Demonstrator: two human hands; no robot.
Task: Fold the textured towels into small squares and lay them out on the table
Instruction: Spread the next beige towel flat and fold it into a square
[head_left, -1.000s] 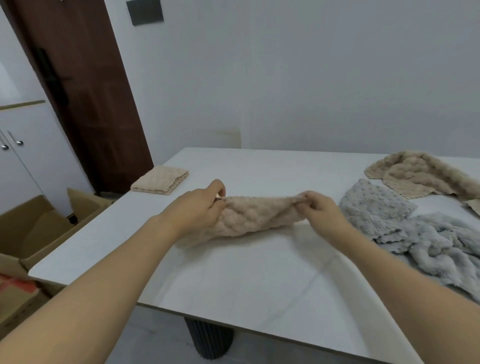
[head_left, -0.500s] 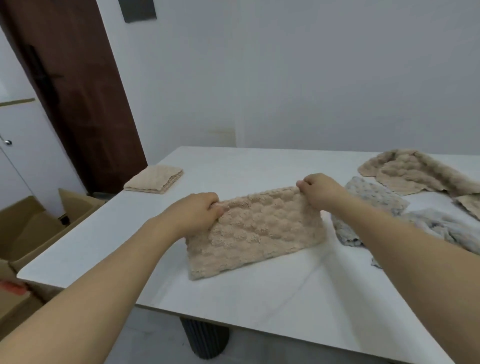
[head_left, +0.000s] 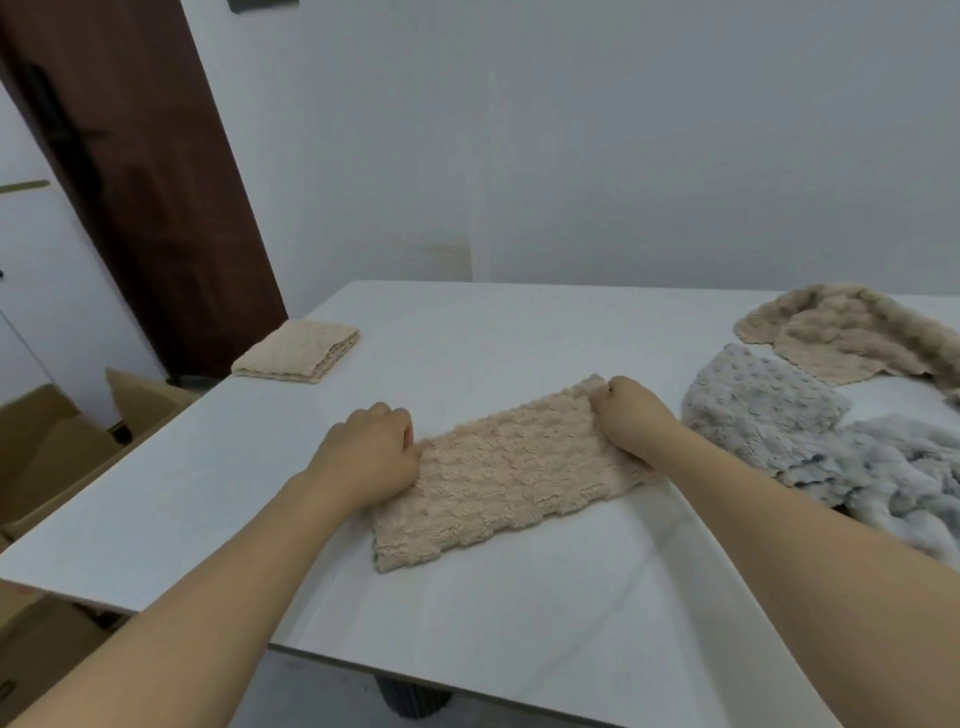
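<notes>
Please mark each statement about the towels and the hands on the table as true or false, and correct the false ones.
1. Both hands grip the beige towel at its far corners. True: the left hand and the right hand each hold one corner.
2. The beige towel hangs in the air. False: it lies flat on the table as a long rectangle.
3. A folded beige square lies at the far left corner of the table. True.
4. The grey towels are already folded. False: they lie crumpled to the right.
5. The cardboard box stands on the table. False: it is on the floor, left of the table.
</notes>
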